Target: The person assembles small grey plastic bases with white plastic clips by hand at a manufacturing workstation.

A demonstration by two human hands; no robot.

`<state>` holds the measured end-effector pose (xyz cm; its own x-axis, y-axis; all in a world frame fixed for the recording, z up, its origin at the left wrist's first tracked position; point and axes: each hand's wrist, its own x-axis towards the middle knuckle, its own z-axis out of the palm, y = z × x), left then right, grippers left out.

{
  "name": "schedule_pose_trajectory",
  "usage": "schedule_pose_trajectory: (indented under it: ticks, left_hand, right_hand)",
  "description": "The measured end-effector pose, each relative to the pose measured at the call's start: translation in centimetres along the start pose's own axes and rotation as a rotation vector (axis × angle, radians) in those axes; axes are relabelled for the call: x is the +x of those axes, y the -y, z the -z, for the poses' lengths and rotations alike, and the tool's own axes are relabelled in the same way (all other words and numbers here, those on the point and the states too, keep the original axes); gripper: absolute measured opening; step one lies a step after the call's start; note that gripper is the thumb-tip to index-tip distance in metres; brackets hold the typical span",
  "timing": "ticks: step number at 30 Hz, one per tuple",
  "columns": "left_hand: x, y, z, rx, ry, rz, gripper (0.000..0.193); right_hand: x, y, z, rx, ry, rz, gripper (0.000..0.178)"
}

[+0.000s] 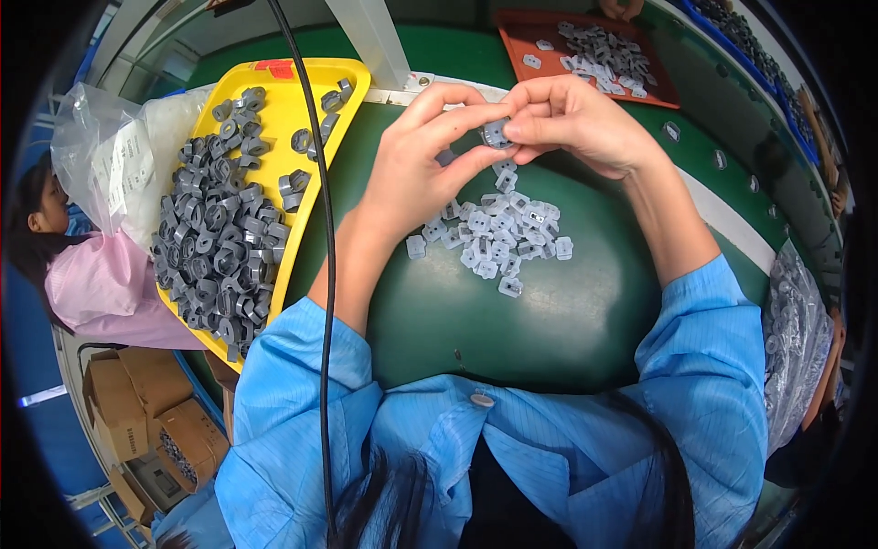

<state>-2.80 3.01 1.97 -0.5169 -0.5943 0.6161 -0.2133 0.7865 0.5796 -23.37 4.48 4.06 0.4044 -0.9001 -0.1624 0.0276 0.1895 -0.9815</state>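
Above the far edge of the green work surface (549,339), my left hand (416,156) and my right hand (585,128) meet. Both are closed, fingertips pinching a small grey plastic part (495,134) between them. My fingers cover much of it, so I cannot tell whether a second piece is joined to it. Just below lies a loose pile of small, translucent whitish plastic pieces (498,229). To the left, a yellow tray (352,78) bears a heap of dark grey ring-shaped plastic parts (215,247).
A black cable (326,302) hangs down across the left side. At the back right, an orange tray (512,37) holds white and grey parts. Plastic bags (791,339) stand at right. Cardboard boxes (146,393) and a person in pink (101,279) are at left.
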Motion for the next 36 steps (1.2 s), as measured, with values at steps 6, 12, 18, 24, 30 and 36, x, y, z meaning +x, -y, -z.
schedule_pose_trajectory:
  ticks: [6, 12, 18, 24, 30, 36]
  left_hand:
    - [-0.1, 0.1, 0.5, 0.036, 0.051, -0.035, 0.041]
    - [0.2, -0.4, 0.2, -0.059, -0.112, 0.052, 0.040]
    - [0.0, 0.1, -0.3, -0.145, -0.111, 0.108, 0.039]
    - [0.2, 0.4, 0.1, 0.157, 0.012, 0.079, 0.046]
    - [-0.5, 1.2, -0.3, 0.357, 0.124, 0.033, 0.045]
    - [-0.4, 0.1, 1.7, 0.112, 0.275, 0.203, 0.056]
  right_hand:
    - [-0.6, 1.0, -1.8, -0.385, -0.080, 0.103, 0.014]
    - [-0.2, 0.7, 1.0, 0.236, -0.105, 0.119, 0.031]
    - [0.6, -0.1, -0.8, 0.045, 0.016, 0.179, 0.022]
    - [2.2, -1.0, 1.4, 0.018, -0.156, 0.081, 0.019]
    - [4.6, -3.0, 7.2, -0.665, -0.673, 0.079, 0.028]
    - [0.7, -1.0, 2.3, -1.082, -0.652, 0.227, 0.030]
